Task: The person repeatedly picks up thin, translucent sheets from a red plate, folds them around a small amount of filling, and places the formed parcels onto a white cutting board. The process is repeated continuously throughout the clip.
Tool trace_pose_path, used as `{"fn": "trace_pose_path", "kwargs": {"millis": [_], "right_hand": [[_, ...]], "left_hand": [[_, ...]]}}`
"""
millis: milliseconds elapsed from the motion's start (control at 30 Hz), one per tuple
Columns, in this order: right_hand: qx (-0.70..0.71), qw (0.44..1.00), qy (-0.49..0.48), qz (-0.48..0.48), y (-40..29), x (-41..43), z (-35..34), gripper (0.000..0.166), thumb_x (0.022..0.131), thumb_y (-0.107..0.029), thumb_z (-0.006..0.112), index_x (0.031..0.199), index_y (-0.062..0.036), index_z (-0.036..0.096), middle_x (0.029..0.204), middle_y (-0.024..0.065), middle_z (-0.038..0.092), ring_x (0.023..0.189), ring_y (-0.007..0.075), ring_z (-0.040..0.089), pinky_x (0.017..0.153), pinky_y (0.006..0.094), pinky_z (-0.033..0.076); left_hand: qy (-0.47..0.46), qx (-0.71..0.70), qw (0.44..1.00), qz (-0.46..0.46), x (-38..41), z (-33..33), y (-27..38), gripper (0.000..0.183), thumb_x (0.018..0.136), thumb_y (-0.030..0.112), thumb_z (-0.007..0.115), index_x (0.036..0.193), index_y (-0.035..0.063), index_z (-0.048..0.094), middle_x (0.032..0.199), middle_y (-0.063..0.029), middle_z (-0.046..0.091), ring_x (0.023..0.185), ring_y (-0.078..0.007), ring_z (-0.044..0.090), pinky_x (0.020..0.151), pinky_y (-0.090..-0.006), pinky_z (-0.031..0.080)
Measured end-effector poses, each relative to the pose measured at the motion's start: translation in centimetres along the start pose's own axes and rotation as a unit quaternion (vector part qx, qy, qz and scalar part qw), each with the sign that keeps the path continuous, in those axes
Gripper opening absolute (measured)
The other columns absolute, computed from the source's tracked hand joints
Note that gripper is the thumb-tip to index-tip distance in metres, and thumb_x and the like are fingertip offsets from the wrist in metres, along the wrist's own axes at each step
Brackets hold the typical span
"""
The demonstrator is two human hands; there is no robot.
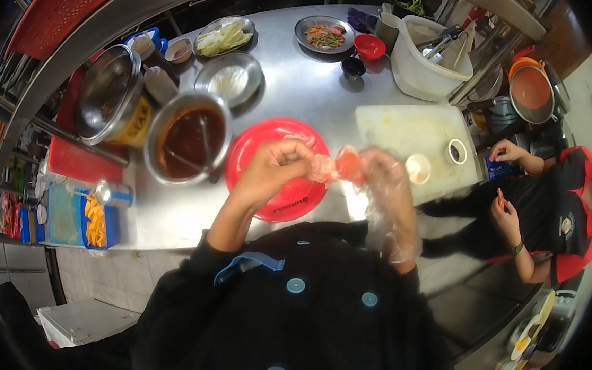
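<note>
Above a round red plate, my bare left hand pinches one end of a piece of raw meat. My right hand, in a clear plastic glove and slightly blurred, grips the pinker end. The meat stretches between the two hands; whether it is one piece or two I cannot tell. More pale raw meat lies on the plate, partly hidden behind my left hand. Left of the plate stands a steel bowl of dark brown sauce with a utensil in it.
A white cutting board at right holds a small white bowl and a cup. Behind are a plate of white powder, sliced cabbage, mixed vegetables and a white utensil tub. Another person stands at right.
</note>
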State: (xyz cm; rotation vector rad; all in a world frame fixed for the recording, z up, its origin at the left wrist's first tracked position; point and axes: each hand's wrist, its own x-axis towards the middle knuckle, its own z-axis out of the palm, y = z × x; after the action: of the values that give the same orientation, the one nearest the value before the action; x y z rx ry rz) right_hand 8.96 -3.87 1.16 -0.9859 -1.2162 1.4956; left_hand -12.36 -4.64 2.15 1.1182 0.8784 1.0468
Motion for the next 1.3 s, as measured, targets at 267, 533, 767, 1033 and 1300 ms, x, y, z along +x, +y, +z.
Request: {"fn": "trace_pose_path", "kwargs": {"millis": [267, 533, 767, 1033, 1300], "right_hand": [[0.009, 1.000, 0.009, -0.019, 2.1, 0.9, 0.3, 0.015, 0.088, -0.014, 0.056, 0.084, -0.0001, 0.060, 0.077, 0.0014, 0.056, 0.069, 0.0076, 0.051, 0.062, 0.0204, 0.042], [-0.200, 0.958, 0.078, -0.190, 4.3, 0.9, 2.9, 0.028, 0.074, -0.004, 0.068, 0.101, 0.0007, 0.061, 0.095, 0.0125, 0.058, 0.078, 0.0164, 0.058, 0.067, 0.0267, 0.048], [-0.210, 0.938, 0.035, -0.275, 3.8, 1.4, 4.8, 0.027, 0.073, 0.004, 0.066, 0.100, -0.0012, 0.064, 0.096, 0.0133, 0.061, 0.081, 0.0208, 0.062, 0.066, 0.0278, 0.052], [0.040, 0.996, 0.004, -0.079, 3.5, 1.5, 2.9, 0.014, 0.077, 0.003, 0.065, 0.091, 0.0052, 0.064, 0.090, 0.0109, 0.063, 0.074, 0.0140, 0.061, 0.067, 0.0248, 0.052], [0.111, 0.991, 0.048, -0.052, 3.9, 1.7, 3.0, 0.020, 0.076, -0.002, 0.068, 0.093, 0.0081, 0.063, 0.088, 0.0123, 0.064, 0.078, 0.0158, 0.060, 0.073, 0.0274, 0.050]], "left_hand": [[0.028, -0.075, 0.995, -0.062, 0.9, -0.7, -1.5, 0.007, 0.085, 0.008, 0.058, 0.086, 0.0014, 0.060, 0.079, -0.0054, 0.063, 0.073, -0.0117, 0.062, 0.066, -0.0249, 0.052], [0.181, -0.033, 0.982, -0.036, 0.6, -1.4, -5.2, 0.011, 0.084, 0.008, 0.062, 0.089, -0.0016, 0.062, 0.081, -0.0083, 0.065, 0.068, -0.0130, 0.063, 0.064, -0.0256, 0.053], [0.175, -0.026, 0.983, 0.043, 0.2, 0.4, -5.2, 0.012, 0.083, 0.008, 0.063, 0.089, -0.0021, 0.064, 0.082, -0.0084, 0.065, 0.068, -0.0105, 0.061, 0.060, -0.0219, 0.048], [0.155, -0.063, 0.984, 0.059, 0.3, 0.6, -5.4, 0.009, 0.086, 0.007, 0.058, 0.091, -0.0002, 0.061, 0.085, -0.0060, 0.064, 0.076, -0.0094, 0.059, 0.068, -0.0217, 0.046], [0.166, -0.215, 0.961, 0.056, 0.4, 1.7, -4.8, 0.010, 0.088, 0.006, 0.052, 0.092, -0.0008, 0.058, 0.088, -0.0090, 0.063, 0.086, -0.0154, 0.061, 0.079, -0.0263, 0.049]]}}
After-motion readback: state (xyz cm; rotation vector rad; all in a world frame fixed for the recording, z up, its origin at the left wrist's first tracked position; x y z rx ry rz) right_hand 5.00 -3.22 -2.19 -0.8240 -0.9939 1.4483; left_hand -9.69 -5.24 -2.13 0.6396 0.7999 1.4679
